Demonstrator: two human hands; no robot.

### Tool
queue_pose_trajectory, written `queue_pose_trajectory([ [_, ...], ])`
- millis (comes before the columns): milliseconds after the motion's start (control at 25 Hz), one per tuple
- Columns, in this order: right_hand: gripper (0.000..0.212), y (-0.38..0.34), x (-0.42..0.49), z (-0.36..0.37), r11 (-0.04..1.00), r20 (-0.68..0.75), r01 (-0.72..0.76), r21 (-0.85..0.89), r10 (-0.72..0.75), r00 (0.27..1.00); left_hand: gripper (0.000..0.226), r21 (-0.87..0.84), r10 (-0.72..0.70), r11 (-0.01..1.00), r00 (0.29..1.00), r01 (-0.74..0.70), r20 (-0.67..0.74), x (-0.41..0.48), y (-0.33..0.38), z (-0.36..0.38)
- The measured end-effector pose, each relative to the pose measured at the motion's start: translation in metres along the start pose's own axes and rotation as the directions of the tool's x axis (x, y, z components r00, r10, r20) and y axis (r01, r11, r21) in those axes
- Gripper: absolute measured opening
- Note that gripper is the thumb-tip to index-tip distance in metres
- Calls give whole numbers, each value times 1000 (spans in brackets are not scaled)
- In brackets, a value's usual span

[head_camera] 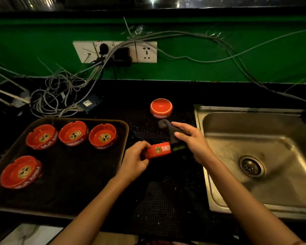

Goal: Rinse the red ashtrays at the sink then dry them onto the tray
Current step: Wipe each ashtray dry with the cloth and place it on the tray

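Observation:
My left hand (pixel 135 159) grips a red ashtray (pixel 159 150) tilted on its side above the black mat, between the tray and the sink. My right hand (pixel 193 140) holds a dark grey cloth (pixel 167 128) against the ashtray's open side. Several red ashtrays stand upright on the dark tray (pixel 69 183) at the left: three in a back row (pixel 73 133) and one at the front left (pixel 20 172). Another red ashtray (pixel 161 108) lies upside down on the mat behind my hands.
A steel sink (pixel 254 156) with a drain sits at the right. A tangle of grey cables (pixel 60 96) and a small dark box lie on the counter behind the tray, below a wall socket plate (pixel 115 51) on the green wall.

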State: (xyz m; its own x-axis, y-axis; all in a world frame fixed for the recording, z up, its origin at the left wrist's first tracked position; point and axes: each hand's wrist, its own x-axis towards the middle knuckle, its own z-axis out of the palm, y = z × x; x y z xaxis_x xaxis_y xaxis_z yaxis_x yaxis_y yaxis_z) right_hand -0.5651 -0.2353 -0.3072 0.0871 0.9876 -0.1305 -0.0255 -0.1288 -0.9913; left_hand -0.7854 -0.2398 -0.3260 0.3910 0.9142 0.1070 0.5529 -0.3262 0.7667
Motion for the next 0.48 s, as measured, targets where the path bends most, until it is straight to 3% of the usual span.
queue_pose_trajectory([
  [80, 39, 1, 1, 8, 964, 82, 119, -239, -102, 991, 37, 82, 84, 993, 996, -86, 28, -2, -8, 8],
  [160, 39, 13, -2, 14, 890, 169, 186, -417, -125, 978, 37, 124, 83, 989, 996, -81, -13, -8, -14, 15],
  [240, 39, 30, -8, 17, 833, 189, 176, -525, -88, 978, 44, 50, -18, 998, 994, 24, -106, -16, -17, 22],
  [320, 35, 37, -15, 16, 823, 142, 139, -551, -72, 987, 59, -185, -254, 955, 960, 230, -117, -22, -11, 26],
  [400, 30, 32, -19, 13, 797, 67, 156, -584, -144, 987, 67, -468, -493, 772, 870, 429, -17, -25, -7, 28],
  [480, 27, 25, -20, 20, 723, 26, 236, -650, -288, 957, 60, -680, -643, 511, 759, 526, 104, -24, -6, 25],
])
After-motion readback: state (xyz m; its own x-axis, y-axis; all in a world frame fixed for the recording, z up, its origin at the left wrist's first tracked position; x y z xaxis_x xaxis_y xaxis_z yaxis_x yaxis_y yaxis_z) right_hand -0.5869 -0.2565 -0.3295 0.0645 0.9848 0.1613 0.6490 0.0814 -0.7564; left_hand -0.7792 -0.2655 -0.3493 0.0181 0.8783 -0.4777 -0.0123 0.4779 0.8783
